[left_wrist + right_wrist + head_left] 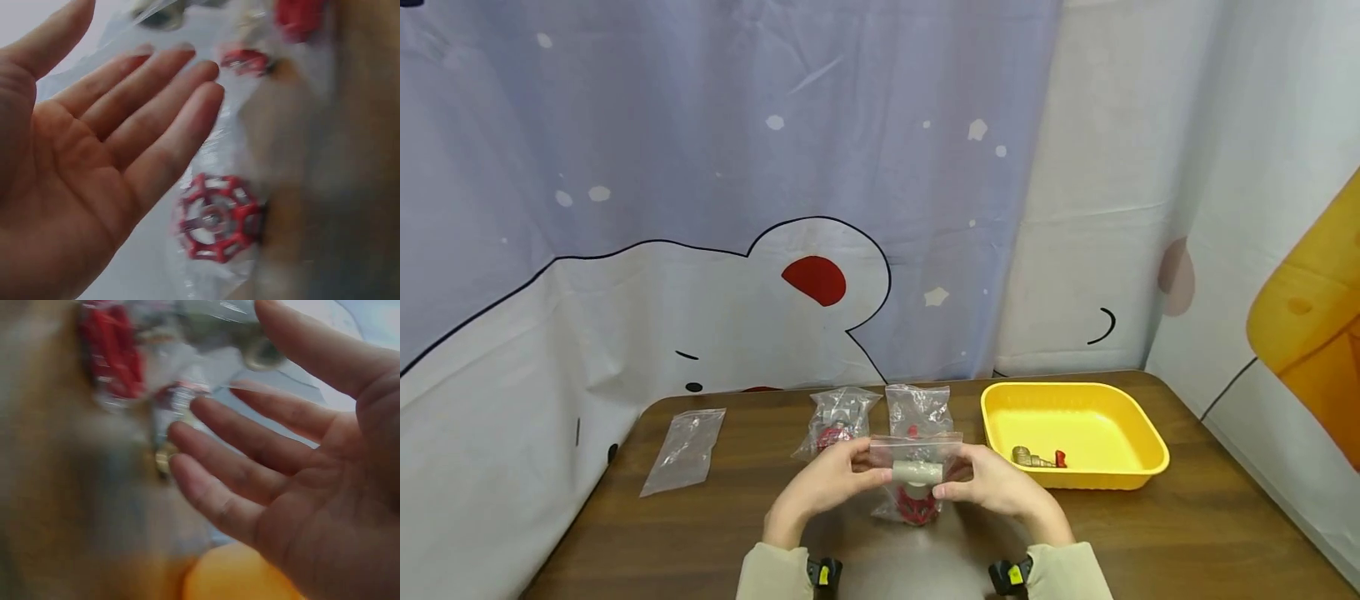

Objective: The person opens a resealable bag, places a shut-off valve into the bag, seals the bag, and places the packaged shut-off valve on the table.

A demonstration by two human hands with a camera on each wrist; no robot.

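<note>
In the head view, a clear zip bag (917,447) with a pale cylindrical fitting (917,472) inside is held up at the front middle. My left hand (822,490) pinches its left side, thumb in front and fingers behind. On the right side, my right hand (1006,490) pinches it the same way. Behind and below the bag shows a red handwheel (916,507), in clear plastic on the table. The left wrist view catches a red bagged handwheel (219,219) beyond the fingers. In the right wrist view, the bagged fitting (262,353) is partly hidden by the thumb.
A yellow tray (1075,481) at the right holds a small brass valve (1028,457) with a red handle. Another bagged valve (837,429) and a clear bag (917,404) lie behind the hands. A flat clear bag (685,450) lies at the wooden table's left.
</note>
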